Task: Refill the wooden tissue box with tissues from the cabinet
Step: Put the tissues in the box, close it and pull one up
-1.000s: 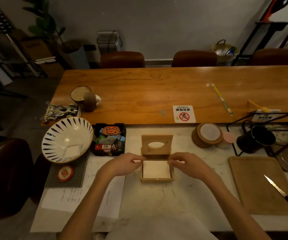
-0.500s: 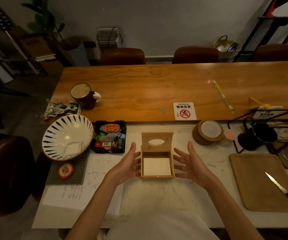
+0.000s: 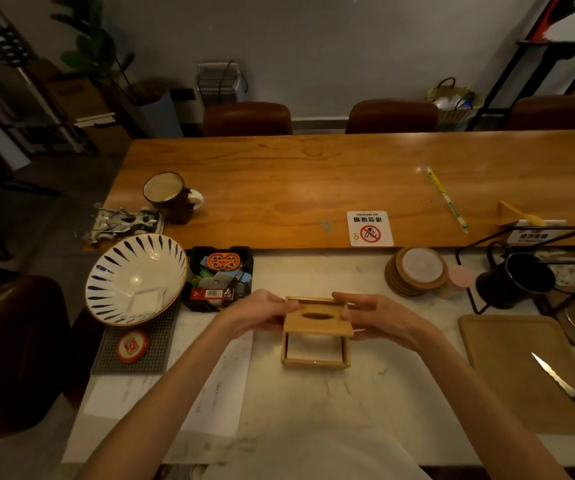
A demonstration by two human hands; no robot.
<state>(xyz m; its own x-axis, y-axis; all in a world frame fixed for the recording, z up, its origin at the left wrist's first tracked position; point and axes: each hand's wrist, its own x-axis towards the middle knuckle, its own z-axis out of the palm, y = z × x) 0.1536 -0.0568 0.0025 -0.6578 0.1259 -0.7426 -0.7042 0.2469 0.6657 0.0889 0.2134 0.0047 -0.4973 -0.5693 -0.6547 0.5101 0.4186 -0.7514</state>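
The wooden tissue box (image 3: 315,355) is sitting on the pale marble counter (image 3: 313,403), straight in front of the person and just near of the black tray of small items (image 3: 220,277). Its hinged lid (image 3: 317,322), the panel with the oval slot, is tilting partway down over the opening, and a white stack of tissues (image 3: 313,348) is showing inside beneath the lid's front edge.

The person is holding the lid from both sides. The left hand (image 3: 261,311) is pinching the lid's left edge with its fingers narrowed on the wood, and the right hand (image 3: 379,317) is doing likewise at the right edge, thumb under and fingers over as far as the view shows. Gripping at 2 opposite edges is probably letting the panel come down level, so it is not twisting on its hinge or catching a box wall.

Judging by the tissues already seated in the box, the refill itself seems done and closing is the step in hand. The main risk is likely the top sheet bunching under the slot, or the light box sliding on the smooth counter.

The knife (image 3: 570,389) on the wooden board (image 3: 507,358) is lying well apart to the right, and the striped bowl (image 3: 133,275) is sitting well clear on the left.
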